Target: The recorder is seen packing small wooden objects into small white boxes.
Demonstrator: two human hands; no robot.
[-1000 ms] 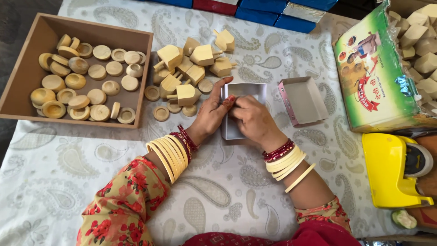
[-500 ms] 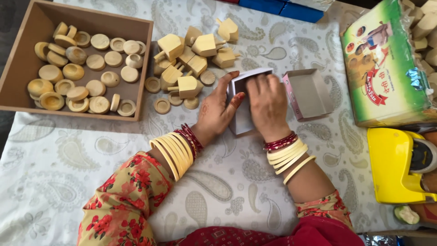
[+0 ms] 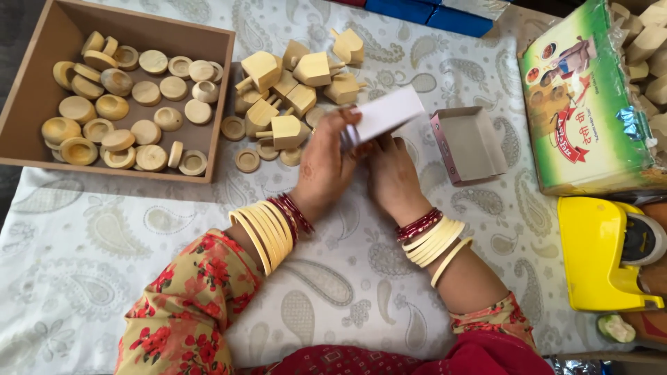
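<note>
Gripping a small white box (image 3: pixel 384 114) (tilted, lifted), left hand (image 3: pixel 325 167) and right hand (image 3: pixel 393 173) close fingers around it.

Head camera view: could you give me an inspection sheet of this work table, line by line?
Surface: table under a pale paisley cloth.
Job's things: small white carton, tilted and lifted off the cloth; open grey box tray just right of it.
Clutter: wooden tray of round wooden pieces; loose pile of house-shaped wooden blocks; green printed box; yellow tape dispenser.
Hands: left hand and right hand both grip the carton; bangles on both wrists.
Cables: nothing seen.
Surroundings: blue boxes at the far edge.
</note>
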